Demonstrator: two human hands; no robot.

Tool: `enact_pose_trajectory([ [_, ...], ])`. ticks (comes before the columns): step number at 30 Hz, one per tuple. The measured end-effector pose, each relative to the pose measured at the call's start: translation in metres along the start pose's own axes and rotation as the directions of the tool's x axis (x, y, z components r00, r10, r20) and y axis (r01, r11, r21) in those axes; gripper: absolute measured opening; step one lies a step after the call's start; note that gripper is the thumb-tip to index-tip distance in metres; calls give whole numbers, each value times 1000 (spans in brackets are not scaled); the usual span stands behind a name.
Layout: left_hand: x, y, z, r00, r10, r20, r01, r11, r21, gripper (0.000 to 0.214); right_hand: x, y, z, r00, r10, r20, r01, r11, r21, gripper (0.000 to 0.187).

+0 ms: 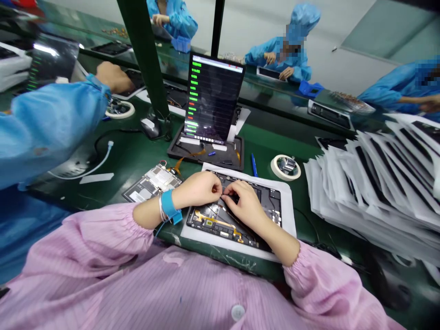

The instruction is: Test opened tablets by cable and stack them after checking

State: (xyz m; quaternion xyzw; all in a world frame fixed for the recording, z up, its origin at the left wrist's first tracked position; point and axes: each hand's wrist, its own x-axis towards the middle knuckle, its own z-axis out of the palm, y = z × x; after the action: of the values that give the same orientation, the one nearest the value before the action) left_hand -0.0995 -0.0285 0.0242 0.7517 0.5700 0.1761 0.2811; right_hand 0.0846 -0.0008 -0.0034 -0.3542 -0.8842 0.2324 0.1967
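The opened device (220, 214) lay just below frame centre, beneath the left hand (202, 188) and right hand (243, 199). These nearly met, pinching; anything held could not be discerned.

There are 2 lit screens (215, 98) (51, 68); 2 tape rolls (275, 171) (129, 111); 2 blue bins (181, 44) (311, 89); the wearer's 2 hands (202, 188) (244, 200).

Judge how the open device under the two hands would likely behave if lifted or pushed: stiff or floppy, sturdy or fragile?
The open device would probably stay fairly stiff, being a flat, framed panel. It looks fragile, with an orange ribbon cable exposed. Pushed, it might drag the white sheet beneath it along.
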Motion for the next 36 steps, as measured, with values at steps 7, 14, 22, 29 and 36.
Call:
enact_pose_trajectory([
  [7, 1, -1, 2, 1000, -1, 7, 1, 1000, -5, 13, 2, 5, 1, 1000, 13, 7, -13, 1000, 0, 6],
  [14, 10, 2, -16, 990, 132, -54, -131, 991, 13, 25, 1, 6, -1, 1000, 1, 14, -2, 1000, 13, 7],
  [22, 78, -32, -46, 788, 80, -610, 194, 909, 370, 63, -2, 7, -3, 1000, -12, 11, 12, 1000, 9, 7],
  [29, 65, 33, -20, 864, 37, -502, 168, 919, 358, 50, -2, -8, -18, 996, -47, 72, 60, 980, -190, 6],
  [36, 63, 61, 40, 966, 202, -164, -121, 907, 404, 20, -70, -24, -132, 993, 109, -48, -119, 912, -393, 10],
])
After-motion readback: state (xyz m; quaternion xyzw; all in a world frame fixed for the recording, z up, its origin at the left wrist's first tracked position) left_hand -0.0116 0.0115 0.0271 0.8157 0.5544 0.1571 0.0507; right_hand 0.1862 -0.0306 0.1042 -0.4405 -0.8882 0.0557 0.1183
